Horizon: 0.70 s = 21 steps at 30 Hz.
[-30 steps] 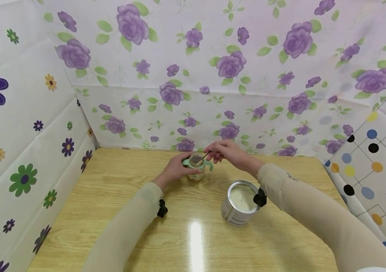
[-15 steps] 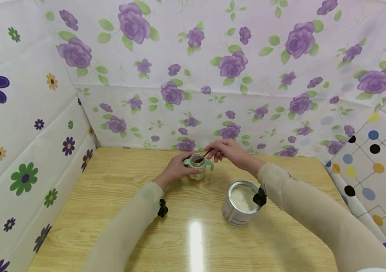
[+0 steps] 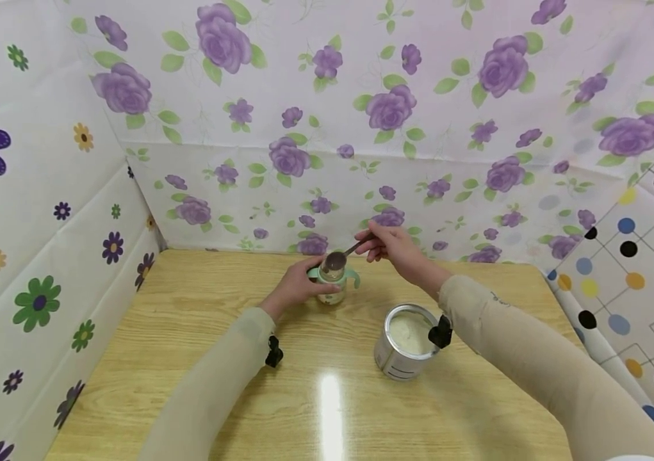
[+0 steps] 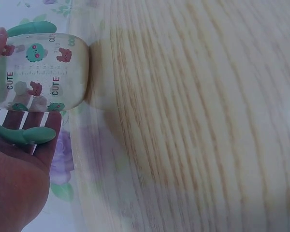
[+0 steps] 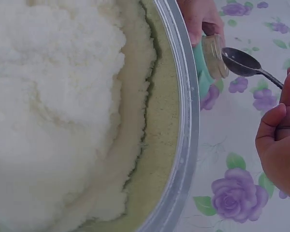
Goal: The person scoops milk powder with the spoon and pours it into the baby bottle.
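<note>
Now that the spoon (image 3: 336, 262) has been lifted out of the mouth of the bottle (image 3: 331, 296), its bowl is seen in the head view held over the rim, dark and with no heap of powder on it, so this scoop looks to be pretty much emptied. The spoon's handle is pinched by the right hand (image 3: 394, 248), and the bottle is gripped by the left hand (image 3: 298, 283), apparently upright on the wooden table (image 3: 246, 397), near its far edge. The can (image 3: 397, 366) of pale powder (image 3: 410, 333) is parked nearer the person, beside the right sleeve (image 3: 511, 339). Glare is thrown across the shiny tabletop, and everything's boxed in by printed sheets: purple roses on the back sheet (image 3: 453, 128), daisies on the left sheet (image 3: 4, 224), coloured dots on the right sheet (image 3: 644, 301). In the left wrist view, the bottle's green handles (image 4: 31, 136) are shown, with wood grain beyond. In the right wrist view, the spoon is held right by the bottle's mouth; whether they touch can't be told.
</note>
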Tool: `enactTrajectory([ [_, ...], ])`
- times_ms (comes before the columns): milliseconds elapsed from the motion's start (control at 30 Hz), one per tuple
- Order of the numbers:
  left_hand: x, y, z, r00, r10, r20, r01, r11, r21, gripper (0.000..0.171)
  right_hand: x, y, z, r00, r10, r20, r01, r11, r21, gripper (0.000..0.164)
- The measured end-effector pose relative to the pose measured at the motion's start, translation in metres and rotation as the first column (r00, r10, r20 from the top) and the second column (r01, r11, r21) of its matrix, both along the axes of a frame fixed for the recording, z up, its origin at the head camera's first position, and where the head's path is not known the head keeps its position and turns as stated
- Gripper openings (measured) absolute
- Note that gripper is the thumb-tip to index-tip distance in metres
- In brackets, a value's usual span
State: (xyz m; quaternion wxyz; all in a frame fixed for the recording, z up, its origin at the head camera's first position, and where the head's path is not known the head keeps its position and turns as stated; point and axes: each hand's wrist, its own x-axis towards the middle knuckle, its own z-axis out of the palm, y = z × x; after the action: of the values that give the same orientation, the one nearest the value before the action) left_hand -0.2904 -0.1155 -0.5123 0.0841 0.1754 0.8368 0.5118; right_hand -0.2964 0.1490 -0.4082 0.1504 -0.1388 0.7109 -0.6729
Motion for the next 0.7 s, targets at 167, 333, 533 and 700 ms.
enactTrajectory([
  [167,0.001,0.000,-0.002,1.000,0.000,0.022,-0.001,1.000,0.011,0.080,0.007,0.013,0.001,0.976,-0.028,0.217,0.087,0.959,-0.270,0.048],
  [333,0.000,0.000,-0.005,1.000,-0.005,0.019,0.005,1.000,0.011,0.080,0.022,0.038,0.011,0.942,-0.003,0.336,0.162,0.880,-0.447,0.050],
  [533,-0.002,-0.002,-0.004,1.000,-0.005,0.019,0.005,1.000,0.020,0.080,0.048,0.077,0.016,0.929,0.049,0.368,0.170,0.826,-0.538,0.053],
  [700,-0.001,-0.001,0.000,0.999,-0.011,0.035,0.010,1.000,0.025,0.082,0.075,0.110,0.010,0.934,0.087,0.347,0.130,0.822,-0.554,0.054],
])
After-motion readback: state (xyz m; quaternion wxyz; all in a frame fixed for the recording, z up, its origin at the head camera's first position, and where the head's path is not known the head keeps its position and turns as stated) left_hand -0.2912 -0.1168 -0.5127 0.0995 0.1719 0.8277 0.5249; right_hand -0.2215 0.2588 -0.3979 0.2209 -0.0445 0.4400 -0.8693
